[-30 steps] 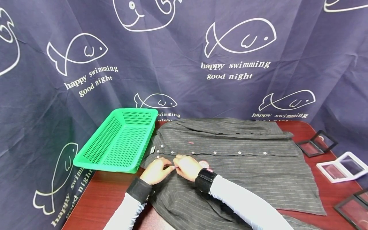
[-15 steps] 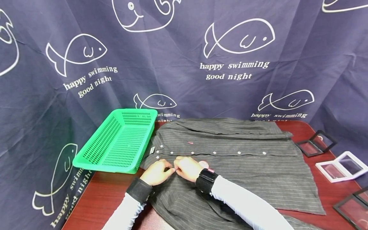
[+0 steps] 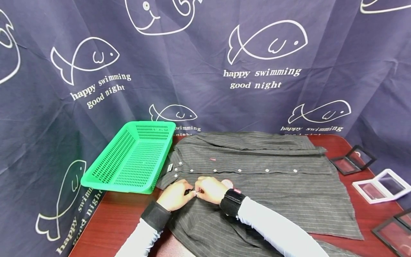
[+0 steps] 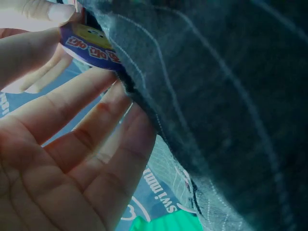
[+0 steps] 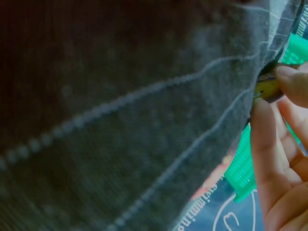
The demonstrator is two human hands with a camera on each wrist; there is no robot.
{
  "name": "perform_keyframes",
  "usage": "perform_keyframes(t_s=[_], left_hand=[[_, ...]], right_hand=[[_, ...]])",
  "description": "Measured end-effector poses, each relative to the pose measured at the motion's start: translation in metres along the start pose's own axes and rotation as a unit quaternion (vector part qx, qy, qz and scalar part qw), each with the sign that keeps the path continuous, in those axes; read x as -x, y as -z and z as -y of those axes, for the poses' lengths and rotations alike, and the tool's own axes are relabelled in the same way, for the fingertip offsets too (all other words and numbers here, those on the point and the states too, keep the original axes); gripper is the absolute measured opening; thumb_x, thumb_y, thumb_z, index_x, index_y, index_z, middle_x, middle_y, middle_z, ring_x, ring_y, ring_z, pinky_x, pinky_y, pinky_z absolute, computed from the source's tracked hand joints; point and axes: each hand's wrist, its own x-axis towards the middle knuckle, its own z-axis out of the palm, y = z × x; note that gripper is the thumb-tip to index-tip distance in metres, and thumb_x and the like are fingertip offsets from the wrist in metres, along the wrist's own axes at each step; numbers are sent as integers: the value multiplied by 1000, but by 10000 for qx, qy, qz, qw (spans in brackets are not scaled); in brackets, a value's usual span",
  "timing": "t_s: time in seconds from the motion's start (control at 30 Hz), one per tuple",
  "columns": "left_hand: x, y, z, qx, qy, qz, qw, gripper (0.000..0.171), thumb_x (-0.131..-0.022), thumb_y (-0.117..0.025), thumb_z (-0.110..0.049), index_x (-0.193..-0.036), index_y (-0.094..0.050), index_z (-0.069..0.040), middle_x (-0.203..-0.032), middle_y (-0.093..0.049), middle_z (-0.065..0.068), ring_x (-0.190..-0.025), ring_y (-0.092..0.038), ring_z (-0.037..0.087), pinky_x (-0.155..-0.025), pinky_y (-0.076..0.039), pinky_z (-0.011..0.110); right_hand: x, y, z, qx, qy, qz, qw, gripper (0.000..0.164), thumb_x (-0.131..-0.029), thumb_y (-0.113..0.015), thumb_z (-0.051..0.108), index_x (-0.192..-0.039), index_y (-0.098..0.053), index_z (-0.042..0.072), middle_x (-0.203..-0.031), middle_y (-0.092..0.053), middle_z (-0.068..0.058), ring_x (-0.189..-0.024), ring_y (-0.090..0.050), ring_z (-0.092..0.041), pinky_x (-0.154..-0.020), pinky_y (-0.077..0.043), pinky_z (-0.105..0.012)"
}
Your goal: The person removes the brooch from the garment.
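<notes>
A dark striped button-up shirt (image 3: 273,196) lies spread before me. At its near front panel, my left hand (image 3: 174,195) and right hand (image 3: 212,190) meet fingertip to fingertip. Between them is a round pin badge (image 4: 94,45), purple and yellow with red lettering, right at the fabric's edge. The left wrist view shows left fingers (image 4: 89,130) along the badge's rim and the cloth. Right thumb and forefinger (image 5: 265,130) pinch the badge in the right wrist view. A second round badge (image 3: 227,184), pinkish, sits on the shirt beside the right wrist. The badge's back is hidden.
A green plastic basket (image 3: 151,188) stands at the left of the red-brown table (image 3: 118,221). At the right edge are an open black case (image 3: 353,160), a white case (image 3: 380,187) and another dark case (image 3: 393,232). A fish-print curtain (image 3: 205,85) hangs behind.
Both hands' meeting fingertips have shifted slightly toward me. The left hand has turned a little, its thumb closer to the right fingertips. The shirt lies almost as before.
</notes>
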Motion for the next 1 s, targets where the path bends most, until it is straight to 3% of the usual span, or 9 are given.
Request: perform_keyframes(t_s=[0.17, 0.4, 1.0], left_hand=[[1, -2, -1, -71, -44, -24, 10000, 22, -88, -70, -27, -98, -74, -8, -91, -66, 4, -82, -65, 19, -71, -53, 36], [2, -5, -2, -268, -330, -236, 9988, 14, -83, -74, -24, -87, -70, -11, -83, -60, 1, -70, -58, 13, -62, -49, 29], [3, -10, -5, -644, -536, -655, 9943, 18, -72, -81, -21, -80, -69, -10, -75, -55, -1, -65, -57, 19, -59, -48, 33]], right_hand=[[1, 0, 0, -136, -62, 119, 9998, 13, -80, -78, 16, -77, -67, 13, -76, -58, 4, -67, -53, -5, -62, -43, -15], [0, 1, 2, -173, 64, 167, 9997, 12, -77, -79, 12, -77, -67, 10, -75, -59, 3, -66, -55, -6, -62, -44, -14], [-2, -1, 1, 162, 173, 258, 9994, 12, -78, -78, 17, -76, -67, 14, -75, -59, 5, -67, -55, -6, -64, -45, -17]])
